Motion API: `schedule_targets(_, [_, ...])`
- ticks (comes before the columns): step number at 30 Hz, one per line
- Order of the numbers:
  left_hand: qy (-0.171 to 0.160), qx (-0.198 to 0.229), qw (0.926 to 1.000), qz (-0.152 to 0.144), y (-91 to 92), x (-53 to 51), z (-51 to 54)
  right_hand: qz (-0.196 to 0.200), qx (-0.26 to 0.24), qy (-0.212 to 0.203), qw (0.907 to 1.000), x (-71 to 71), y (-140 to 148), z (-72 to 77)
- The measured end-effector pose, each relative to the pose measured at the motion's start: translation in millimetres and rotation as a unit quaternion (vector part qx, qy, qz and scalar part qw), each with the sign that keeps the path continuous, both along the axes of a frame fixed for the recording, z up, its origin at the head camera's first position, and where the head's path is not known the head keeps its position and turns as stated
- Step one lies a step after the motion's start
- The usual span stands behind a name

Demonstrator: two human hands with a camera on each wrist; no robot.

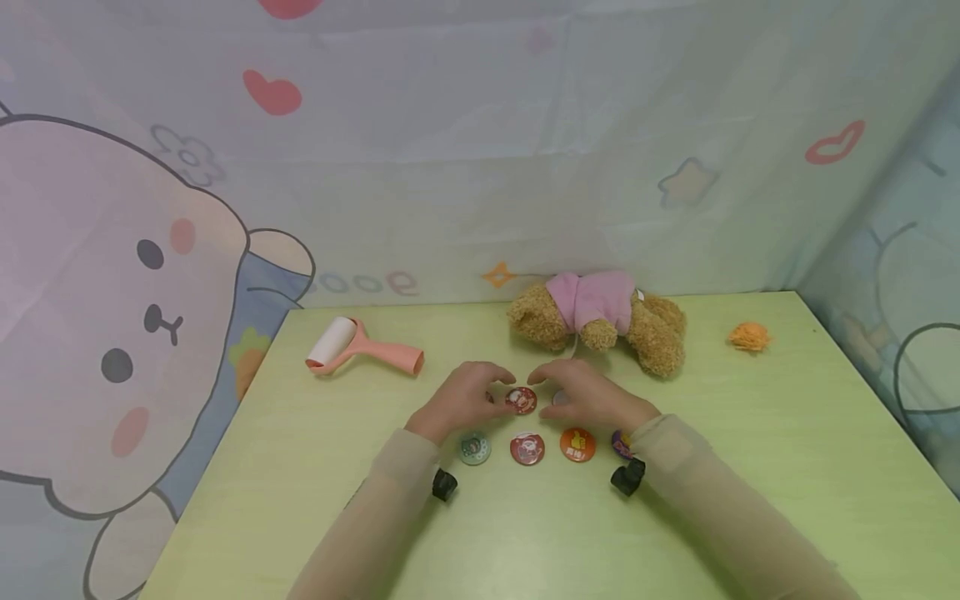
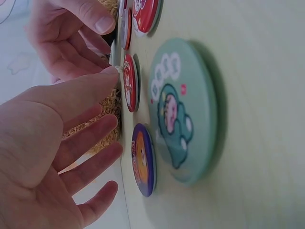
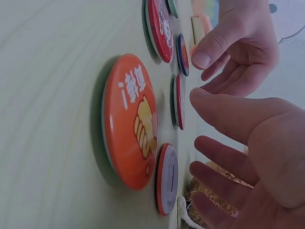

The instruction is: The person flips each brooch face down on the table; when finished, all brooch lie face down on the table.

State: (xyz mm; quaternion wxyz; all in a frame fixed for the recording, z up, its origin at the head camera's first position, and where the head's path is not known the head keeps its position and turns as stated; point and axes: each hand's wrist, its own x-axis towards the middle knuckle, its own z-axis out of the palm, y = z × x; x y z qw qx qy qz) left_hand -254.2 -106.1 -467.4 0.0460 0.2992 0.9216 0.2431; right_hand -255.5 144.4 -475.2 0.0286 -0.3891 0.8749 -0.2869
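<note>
Both hands are in over the table point(image 1: 525, 542), one either side of the top red badge point(image 1: 521, 401), which lies flat with its picture up! Take that badge as the middle of the clock: my left hand point(image 1: 463, 403) comes in at nine, thumb and fingers spread loosely, with nothing in its grasp. My right hand point(image 1: 596, 397) faces it from three, thumb well apart from the lightly bent fingers, no hold on anything either. Both thumb tips are right beside the red rim; whether they touch it I can't tell. At nine, mostly under my left hand from above, is the blue badge point(image 2: 144, 160), an orange figure on its face. At three, by my right fingers, the pin-back badge point(image 3: 169, 179) shows its grey underside. Down at six, the lower red badge point(image 1: 527, 448); at half past seven, the teal badge point(image 1: 475, 448); at four, the orange badge point(image 1: 577, 444) with its yellow thumbs-up; and between three and four, the purple badge point(image 1: 621, 445), partly hidden by my right wrist. Further out, the teddy point(image 1: 592, 312) in pink lies on its side at half past one, the roller point(image 1: 363, 346) at half past nine, and an orange clump point(image 1: 749, 337) out towards half past two.
</note>
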Motion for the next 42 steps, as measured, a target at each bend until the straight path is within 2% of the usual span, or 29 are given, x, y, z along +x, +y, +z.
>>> schedule_targets(8, [-0.025, -0.013, 0.9995, 0.014, -4.0, 0.6, -0.1, -0.010, 0.003, -0.028, 0.9995, -1.3, -9.3, -0.6])
schedule_targets(14, [-0.040, -0.013, 0.9989, 0.021, -6.7, 0.7, -2.1, -0.017, 0.017, -0.023, 0.9994, 0.6, -14.5, 1.8])
schedule_targets(22, [-0.044, -0.023, 0.9986, 0.016, -6.1, -0.3, -3.8, -0.011, 0.015, -0.030, 0.9994, -2.2, -19.2, -4.7])
schedule_targets(29, [-0.052, -0.031, 0.9979, 0.023, -1.8, 0.1, -1.3, -0.009, 0.018, -0.030, 0.9993, -3.8, -21.4, -4.3])
schedule_targets(37, [-0.020, -0.051, 0.9983, 0.018, 1.8, 0.1, -1.9, -0.004, 0.025, -0.021, 0.9995, -3.1, -24.8, -4.2])
schedule_targets(42, [-0.004, -0.050, 0.9987, 0.012, 3.5, -0.7, -1.4, -0.012, 0.033, -0.011, 0.9993, -4.0, -25.0, -3.4])
